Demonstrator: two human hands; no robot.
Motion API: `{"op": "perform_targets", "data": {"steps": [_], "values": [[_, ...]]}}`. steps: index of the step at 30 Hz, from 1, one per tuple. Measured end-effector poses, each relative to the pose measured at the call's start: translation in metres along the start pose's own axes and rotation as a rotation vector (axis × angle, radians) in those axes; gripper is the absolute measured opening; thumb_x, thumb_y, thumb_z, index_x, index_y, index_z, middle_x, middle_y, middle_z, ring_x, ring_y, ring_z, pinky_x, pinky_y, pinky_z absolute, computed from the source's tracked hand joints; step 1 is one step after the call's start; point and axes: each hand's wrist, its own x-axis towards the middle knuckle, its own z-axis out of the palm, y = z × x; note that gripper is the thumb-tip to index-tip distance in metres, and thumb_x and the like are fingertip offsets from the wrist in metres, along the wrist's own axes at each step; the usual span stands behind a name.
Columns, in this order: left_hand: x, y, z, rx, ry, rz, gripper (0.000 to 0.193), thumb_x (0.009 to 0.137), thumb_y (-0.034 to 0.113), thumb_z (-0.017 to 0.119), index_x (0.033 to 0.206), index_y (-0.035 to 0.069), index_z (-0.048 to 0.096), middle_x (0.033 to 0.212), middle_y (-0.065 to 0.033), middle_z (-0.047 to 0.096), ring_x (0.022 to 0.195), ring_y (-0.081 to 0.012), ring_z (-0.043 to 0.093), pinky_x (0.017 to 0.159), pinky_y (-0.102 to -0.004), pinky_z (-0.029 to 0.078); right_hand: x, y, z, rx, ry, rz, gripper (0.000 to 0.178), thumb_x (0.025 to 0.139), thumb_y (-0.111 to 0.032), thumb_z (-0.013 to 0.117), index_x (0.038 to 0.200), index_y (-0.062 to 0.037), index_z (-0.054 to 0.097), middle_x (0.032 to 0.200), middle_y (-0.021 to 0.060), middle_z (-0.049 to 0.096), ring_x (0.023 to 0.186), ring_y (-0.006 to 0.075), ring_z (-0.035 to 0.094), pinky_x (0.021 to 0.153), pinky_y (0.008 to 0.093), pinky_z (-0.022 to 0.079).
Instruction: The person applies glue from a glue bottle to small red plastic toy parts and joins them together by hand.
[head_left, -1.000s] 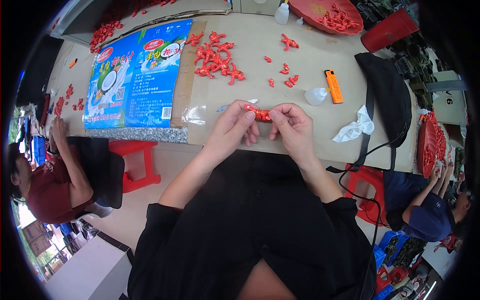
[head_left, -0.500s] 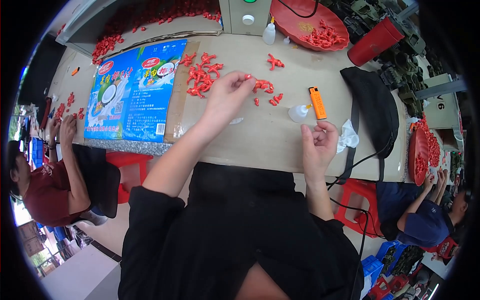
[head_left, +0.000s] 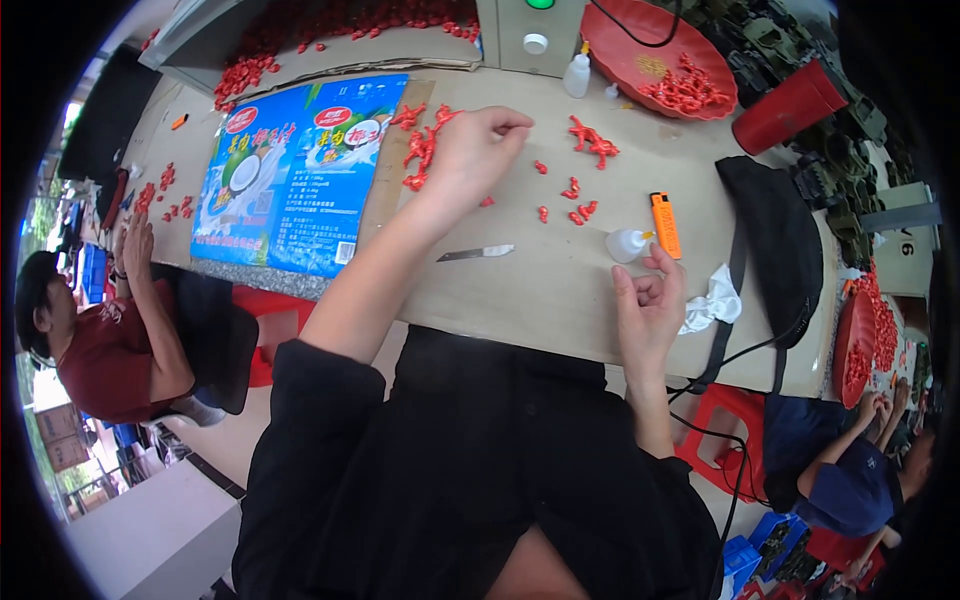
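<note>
My left hand (head_left: pixel 485 150) is over the table beside a cluster of red figures (head_left: pixel 422 150), partly covering them. Its thumb and fingers are drawn together, and I cannot see whether they hold anything. Two small red figures (head_left: pixel 596 142) lie close together to its right, with several loose red pieces (head_left: pixel 572 188) nearer to me. My right hand (head_left: pixel 652 305) hovers by the table's near edge, fingers loosely curled and thumb apart, holding nothing visible. Just beyond its fingertips are a white squeeze bottle (head_left: pixel 628 244) with a yellow tip and an orange lighter (head_left: pixel 665 225).
A metal blade (head_left: pixel 475 253) lies between my forearms. Left is a flattened blue carton (head_left: pixel 290 180). At the back are a red tray (head_left: pixel 705 50) of red parts, another squeeze bottle (head_left: pixel 577 75) and a red cylinder (head_left: pixel 790 108). A black bag (head_left: pixel 770 250) and crumpled tissue (head_left: pixel 715 300) lie right. Co-workers sit at both sides.
A red figure that was under my left hand now lies beside the farther single one. The red bit at my left fingertips no longer shows. The whole view has shifted slightly.
</note>
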Motion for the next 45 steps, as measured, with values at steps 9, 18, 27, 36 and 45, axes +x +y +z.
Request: {"op": "perform_targets", "data": {"steps": [9,18,27,36,45], "values": [[-0.079,-0.034,-0.039,0.276,0.096,0.104,0.022,0.071,0.008,0.061,0.093,0.003,0.059,0.082,-0.01,0.054,0.073,-0.022,0.053,0.063,-0.033,0.043,0.008,-0.012,0.009,-0.176,-0.035,0.071,0.049,0.072,-0.007,0.065,0.112,0.0051,0.04,0.101,0.0124,0.044,0.056,0.009,0.051,0.054,0.02,0.043],[-0.062,-0.033,-0.026,0.673,-0.082,0.41,0.023,0.07,0.009,0.061,0.092,0.004,0.058,0.088,-0.0082,0.05,0.085,-0.0235,0.048,0.07,-0.0326,0.041,0.014,-0.002,0.013,-0.267,-0.06,0.127,0.034,0.074,-0.01,0.062,0.1,0.0053,0.046,0.088,0.0102,0.051,0.053,0.0086,0.047,0.052,0.0226,0.041],[-0.073,-0.024,-0.037,0.252,-0.137,0.244,0.021,0.08,0.014,0.053,0.097,0.0,0.053,0.081,-0.0087,0.055,0.065,-0.0174,0.052,0.057,-0.0271,0.044,0.006,-0.023,0.017,0.409,-0.046,0.055,0.023,0.078,-0.006,0.057,0.096,0.0025,0.045,0.09,0.0114,0.054,0.075,0.0198,0.057,0.072,0.0275,0.046],[-0.111,-0.01,-0.031,-1.318,-0.299,-0.641,0.031,0.089,0.018,0.04,0.11,-0.004,0.044,0.086,-0.0129,0.057,0.065,-0.0144,0.057,0.052,-0.0212,0.046,0.007,-0.022,0.018,1.103,-0.391,0.391,0.032,0.082,-0.018,0.053,0.106,0.0015,0.046,0.083,0.0074,0.053,0.065,0.0157,0.053,0.059,0.0265,0.043],[-0.113,-0.009,-0.009,-0.954,-0.259,-0.306,0.026,0.082,0.005,0.052,0.106,-0.003,0.046,0.094,-0.0088,0.055,0.08,-0.0128,0.057,0.066,-0.0221,0.047,0.014,-0.01,0.031,1.446,-0.263,0.447,0.026,0.08,-0.022,0.057,0.097,-0.0022,0.051,0.081,0.0045,0.051,0.062,0.0109,0.04,0.057,0.0228,0.033]]}}
